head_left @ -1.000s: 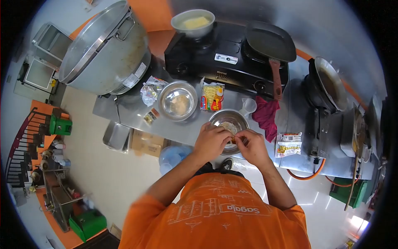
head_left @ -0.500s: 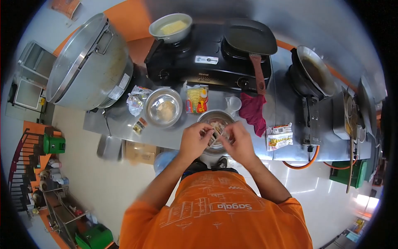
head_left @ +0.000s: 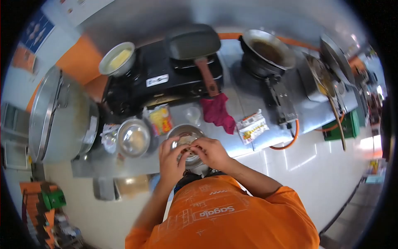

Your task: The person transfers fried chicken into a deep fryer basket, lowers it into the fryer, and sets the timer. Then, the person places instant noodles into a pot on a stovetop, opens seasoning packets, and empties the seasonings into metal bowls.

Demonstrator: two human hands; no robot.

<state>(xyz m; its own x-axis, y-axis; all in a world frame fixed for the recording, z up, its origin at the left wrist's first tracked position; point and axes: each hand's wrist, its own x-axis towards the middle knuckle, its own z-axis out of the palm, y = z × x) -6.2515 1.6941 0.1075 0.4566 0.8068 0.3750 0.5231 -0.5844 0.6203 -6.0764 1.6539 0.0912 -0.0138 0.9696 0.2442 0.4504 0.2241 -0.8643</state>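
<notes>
Close to the counter's front edge, a metal bowl (head_left: 198,129) holds pale and reddish pieces too blurred to name. Over this bowl my left hand (head_left: 171,159) and my right hand (head_left: 212,154) meet, fingertips pinched together. A small dark and pale bit shows between them, but its kind is unclear. Left of the hands stands a second metal bowl (head_left: 132,137) with beige powder inside. Behind them lies a yellow and red food packet (head_left: 160,120), and beside it a small clear cup (head_left: 192,115).
A black two-burner stove (head_left: 141,89) carries a white bowl (head_left: 117,59) with a yellow block and a square pan (head_left: 194,43). A maroon cloth (head_left: 217,113), white packet (head_left: 252,126), and wok (head_left: 267,49) of dark liquid are rightward. A large pot (head_left: 68,120) stands left.
The camera view has turned, so the counter things appear shifted left and tilted. My hands have come closer together above the bowl, fingertips now touching.
</notes>
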